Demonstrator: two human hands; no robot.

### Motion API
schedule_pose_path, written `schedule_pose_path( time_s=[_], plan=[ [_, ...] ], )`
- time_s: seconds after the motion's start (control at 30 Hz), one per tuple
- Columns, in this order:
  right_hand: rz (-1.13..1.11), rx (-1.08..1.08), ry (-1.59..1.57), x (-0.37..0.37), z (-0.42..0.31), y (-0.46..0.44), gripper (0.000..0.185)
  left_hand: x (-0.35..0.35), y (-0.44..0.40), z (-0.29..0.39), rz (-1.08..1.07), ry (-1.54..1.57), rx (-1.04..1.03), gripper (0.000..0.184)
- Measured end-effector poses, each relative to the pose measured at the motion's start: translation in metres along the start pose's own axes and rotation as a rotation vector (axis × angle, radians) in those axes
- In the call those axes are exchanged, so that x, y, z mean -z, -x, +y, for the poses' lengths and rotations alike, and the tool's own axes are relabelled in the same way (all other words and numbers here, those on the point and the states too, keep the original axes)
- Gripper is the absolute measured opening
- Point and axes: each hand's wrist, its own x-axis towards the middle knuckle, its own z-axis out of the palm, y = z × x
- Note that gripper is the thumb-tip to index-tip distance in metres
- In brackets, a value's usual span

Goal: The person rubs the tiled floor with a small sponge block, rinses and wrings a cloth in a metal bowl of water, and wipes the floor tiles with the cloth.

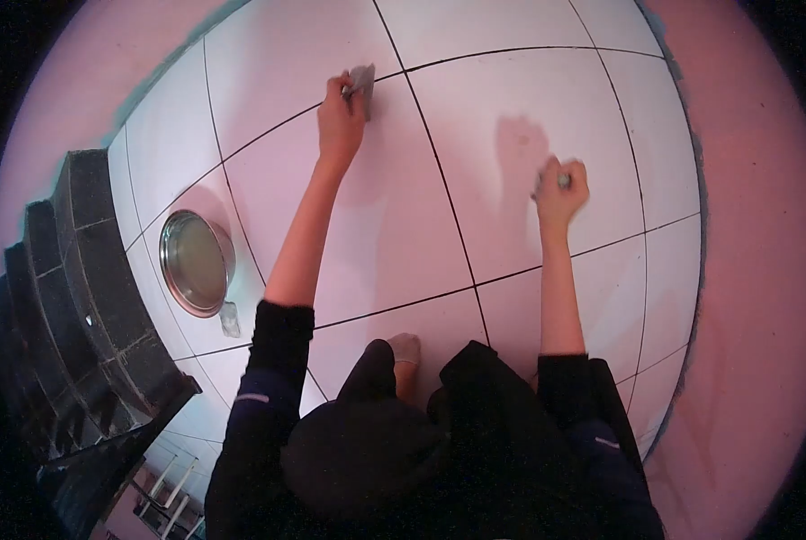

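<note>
Left hand (338,126): fingers clamped on a grey flat tool (365,81), arm stretched well forward from the body. Tool lies at the fingertips, on the right side of the hand; its visible long edge runs roughly away from the wearer, across the dark joint (272,131) between the white tiles (511,81) rather than along it. Contact with the tile: likely, though blur prevents confirming. Right hand (562,193): fingers curled tightly around a small pale thing (564,180), mostly hidden, so its long axis cannot be told. This hand sits nearer the body, well apart from the left; its shadow falls beside it, and whether it touches the floor is unclear. Metal bowl (226,261) of cloudy liquid stands to the left, nearer the left hand; a crumpled translucent piece (231,319) lies just beside it, on the body side.
</note>
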Motion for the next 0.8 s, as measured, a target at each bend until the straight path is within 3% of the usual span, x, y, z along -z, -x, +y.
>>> schedule_pose_path(
  time_s=[0.07,0.1,0.17,0.33,0.4,0.53,0.8],
  plan=[
    [0.037,-0.206,-0.013,0.03,0.004,0.017,0.034,-0.023,-0.021,-0.012,-0.093,-0.086,-0.108,0.028],
    [0.039,-0.206,-0.016,0.039,0.002,0.021,0.034,-0.035,-0.026,-0.019,-0.092,-0.088,-0.111,0.028],
    [0.115,-0.426,-0.187,0.054,-0.002,0.023,0.035,-0.062,-0.024,-0.028,-0.222,-0.161,-0.151,0.032],
    [0.12,-0.354,-0.109,0.067,-0.012,0.016,0.036,-0.107,-0.004,-0.007,-0.253,-0.096,-0.159,0.035],
    [0.122,-0.356,-0.119,0.068,-0.008,0.015,0.036,-0.123,0.0,-0.007,-0.197,-0.323,-0.472,0.037],
    [0.13,-0.345,-0.131,0.068,-0.012,0.013,0.039,-0.124,0.03,0.0,-0.334,-0.229,-0.413,0.04],
    [0.144,-0.355,-0.181,0.065,-0.014,0.024,0.039,-0.105,0.138,0.025,-0.473,-0.222,-0.494,0.05]
  ],
)
